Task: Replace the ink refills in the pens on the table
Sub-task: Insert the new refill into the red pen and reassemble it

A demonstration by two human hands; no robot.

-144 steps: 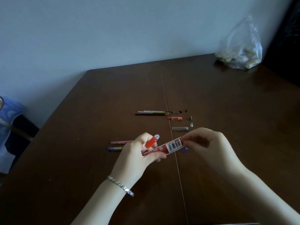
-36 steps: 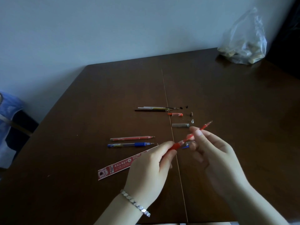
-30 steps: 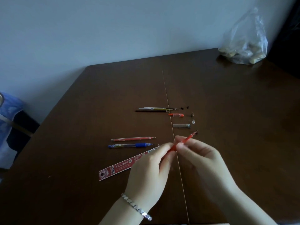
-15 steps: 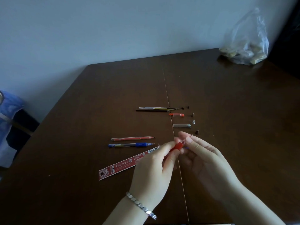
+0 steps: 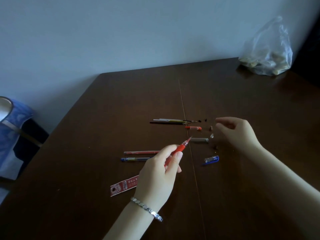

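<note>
1. Your left hand (image 5: 159, 172) grips the red pen (image 5: 181, 147) in curled fingers above the desk (image 5: 103, 118), tip aimed toward 1 o'clock.
2. At 2 o'clock from it, your right hand (image 5: 237, 130) hovers loosely curled, holding nothing visible.
3. The refills (image 5: 170, 121) lie at 12 o'clock and the blue cap (image 5: 212, 159) at 3 o'clock.

We see a smooth, dark wooden desk (image 5: 103, 170). The bag (image 5: 270, 54) is clear crinkled plastic; our bracelet (image 5: 147, 209) is shiny metal.
</note>
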